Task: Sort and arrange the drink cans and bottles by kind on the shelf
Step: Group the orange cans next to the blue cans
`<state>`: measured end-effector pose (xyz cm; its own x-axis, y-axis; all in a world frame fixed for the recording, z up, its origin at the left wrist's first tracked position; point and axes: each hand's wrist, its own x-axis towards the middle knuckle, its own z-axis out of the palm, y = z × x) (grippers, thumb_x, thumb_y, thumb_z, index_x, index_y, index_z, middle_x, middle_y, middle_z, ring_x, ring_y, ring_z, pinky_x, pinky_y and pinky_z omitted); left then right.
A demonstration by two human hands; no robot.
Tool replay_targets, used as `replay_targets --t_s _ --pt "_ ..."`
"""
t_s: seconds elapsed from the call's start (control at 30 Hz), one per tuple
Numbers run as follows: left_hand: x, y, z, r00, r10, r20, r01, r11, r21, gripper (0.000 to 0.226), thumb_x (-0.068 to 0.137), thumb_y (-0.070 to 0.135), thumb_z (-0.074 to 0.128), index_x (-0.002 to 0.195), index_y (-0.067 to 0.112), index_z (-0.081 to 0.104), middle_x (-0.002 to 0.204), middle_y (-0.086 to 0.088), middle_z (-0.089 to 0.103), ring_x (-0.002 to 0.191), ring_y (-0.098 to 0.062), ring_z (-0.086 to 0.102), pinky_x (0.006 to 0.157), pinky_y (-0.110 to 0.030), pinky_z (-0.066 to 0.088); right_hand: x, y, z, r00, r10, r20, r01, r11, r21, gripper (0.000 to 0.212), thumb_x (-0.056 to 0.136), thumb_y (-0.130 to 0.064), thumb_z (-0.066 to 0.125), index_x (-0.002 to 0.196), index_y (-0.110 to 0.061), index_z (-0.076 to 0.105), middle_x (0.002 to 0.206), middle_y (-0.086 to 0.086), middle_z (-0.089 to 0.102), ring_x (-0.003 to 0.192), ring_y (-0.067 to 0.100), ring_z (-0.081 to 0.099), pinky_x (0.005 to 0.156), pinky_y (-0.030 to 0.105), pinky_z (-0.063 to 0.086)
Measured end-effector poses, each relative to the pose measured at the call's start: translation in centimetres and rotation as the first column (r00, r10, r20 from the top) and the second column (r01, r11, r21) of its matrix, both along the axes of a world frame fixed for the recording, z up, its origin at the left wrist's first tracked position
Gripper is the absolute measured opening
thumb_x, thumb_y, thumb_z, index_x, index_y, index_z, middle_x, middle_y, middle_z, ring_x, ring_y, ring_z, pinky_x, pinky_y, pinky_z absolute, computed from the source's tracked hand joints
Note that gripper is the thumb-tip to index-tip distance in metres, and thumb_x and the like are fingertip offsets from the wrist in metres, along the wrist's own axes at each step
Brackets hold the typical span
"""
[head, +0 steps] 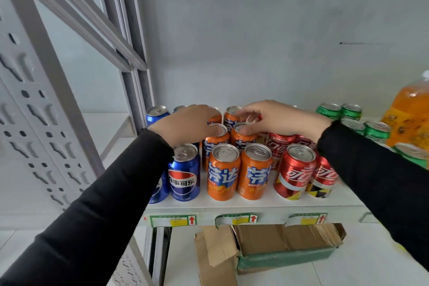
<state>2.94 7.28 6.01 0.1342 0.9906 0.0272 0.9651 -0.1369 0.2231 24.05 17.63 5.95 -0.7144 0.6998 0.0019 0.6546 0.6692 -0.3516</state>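
Your two hands sit over the orange cans [233, 144] in the middle of the shelf [255, 204], and the move ahead turns on how those cans stand: all upright, long axis vertical, packed in two columns running from the front edge back to the wall. The ones that look to need attention are in the back rows, beyond the front pair, so they lie forward of and just under your fingers.

Your left hand [185, 126] reaches in palm down from the blue cans [184, 172] side. Its fingers are nearly straight and lie across the top of the second-row orange can on the left; it rests there rather than gripping.

Your right hand [278, 119] comes from over the red cans [296, 172]. Its fingers curl loosely down toward the tops of the right-hand orange cans in the second and back rows. Whether they pinch a rim or only touch it, I cannot tell; the fingertips blur against the lids.

Each hand is nearest its own column, so I judge you can square them together.

The green cans [352, 121] and an orange bottle [411, 118] stand well apart, at the right end.
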Motion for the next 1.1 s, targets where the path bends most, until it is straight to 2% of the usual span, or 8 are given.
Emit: replay_targets --t_s 0.13,0.27,0.47,0.6,0.77,0.9,1.0,1.1 --pt "1.0 1.0 -0.3 0.993 -0.062 -0.104 0.055 0.996 -0.073 0.031 0.099 0.043 0.051 0.116 0.02 0.063 0.107 0.004 0.06 0.095 -0.016 0.058 0.08 -0.03 0.041 0.0 -0.3 -1.0 0.981 -0.012 0.194 -0.027 0.98 0.195 0.063 0.09 -0.053 0.068 0.145 -0.028 0.052 0.138 -0.003 0.059 0.123 0.019 0.054 0.096 0.033 0.043" --pt "1.2 1.5 -0.6 0.992 -0.011 -0.125 0.007 0.999 -0.033 0.033 0.098 0.04 0.053 0.12 0.017 0.061 0.112 -0.002 0.062 0.097 -0.018 0.058 0.08 -0.03 0.04 0.1 -0.5 -1.4 0.988 -0.004 0.155 -0.029 0.978 0.209 0.052 0.092 -0.043 0.069 0.139 -0.024 0.057 0.13 -0.001 0.061 0.117 0.02 0.055 0.089 0.033 0.042" --pt "1.8 2.2 -1.5 0.99 0.045 -0.132 -0.044 0.999 0.014 0.039 0.096 0.041 0.057 0.122 0.013 0.06 0.117 -0.005 0.063 0.103 -0.023 0.06 0.09 -0.038 0.049 0.1 -0.6 -1.7 0.99 -0.009 0.143 -0.027 0.97 0.242 0.054 0.096 -0.039 0.066 0.145 -0.023 0.051 0.135 0.001 0.056 0.117 0.018 0.053 0.084 0.028 0.033" --pt "1.7 1.5 -1.1 0.991 0.045 -0.124 -0.042 0.999 0.024 0.038 0.095 0.046 0.055 0.121 0.019 0.06 0.116 -0.001 0.064 0.105 -0.022 0.061 0.088 -0.036 0.048 0.7 -1.2 -1.6 0.991 -0.043 0.128 0.01 0.968 0.25 0.049 0.093 -0.047 0.065 0.137 -0.026 0.057 0.132 -0.001 0.06 0.118 0.02 0.055 0.09 0.033 0.042" --pt "2.1 -2.7 -0.3 1.0 -0.016 0.021 0.012 0.986 0.165 0.044 0.093 0.054 0.056 0.128 0.028 0.061 0.123 0.005 0.059 0.109 -0.016 0.056 0.094 -0.036 0.046 3.5 -4.3 -1.1 0.986 -0.019 -0.164 0.061 0.965 0.253 0.039 0.095 -0.055 0.056 0.126 -0.034 0.066 0.122 -0.01 0.064 0.111 0.012 0.06 0.098 0.042 0.048" --pt "3.6 -5.4 -1.8 0.996 -0.086 0.019 0.082 0.984 0.156 0.043 0.092 0.051 0.058 0.132 0.033 0.06 0.129 0.01 0.059 0.112 -0.012 0.057 0.092 -0.031 0.048 5.4 -7.8 -1.5 0.999 0.04 -0.022 -0.037 0.99 0.138 0.063 0.087 -0.06 0.065 0.144 -0.038 0.051 0.143 -0.018 0.052 0.13 0.002 0.046 0.104 0.025 0.037" --pt "3.9 -5.4 -2.7 0.996 -0.084 0.026 0.079 0.984 0.158 0.045 0.09 0.049 0.062 0.131 0.03 0.062 0.125 0.007 0.061 0.109 -0.011 0.055 0.087 -0.026 0.042 5.1 -8.2 -2.9 0.995 0.076 0.07 -0.092 0.96 0.264 0.074 0.086 -0.056 0.069 0.152 -0.032 0.043 0.144 -0.01 0.05 0.132 0.012 0.043 0.104 0.03 0.036" --pt "3.6 -5.2 -2.6 0.998 -0.06 -0.024 0.063 0.984 0.167 0.047 0.089 0.053 0.061 0.131 0.032 0.062 0.118 0.008 0.061 0.103 -0.009 0.052 0.084 -0.025 0.039 4.8 -8.1 -3.5 0.999 0.045 0.03 -0.052 0.957 0.287 0.071 0.089 -0.049 0.07 0.152 -0.03 0.044 0.133 -0.006 0.05 0.123 0.013 0.044 0.095 0.03 0.037"
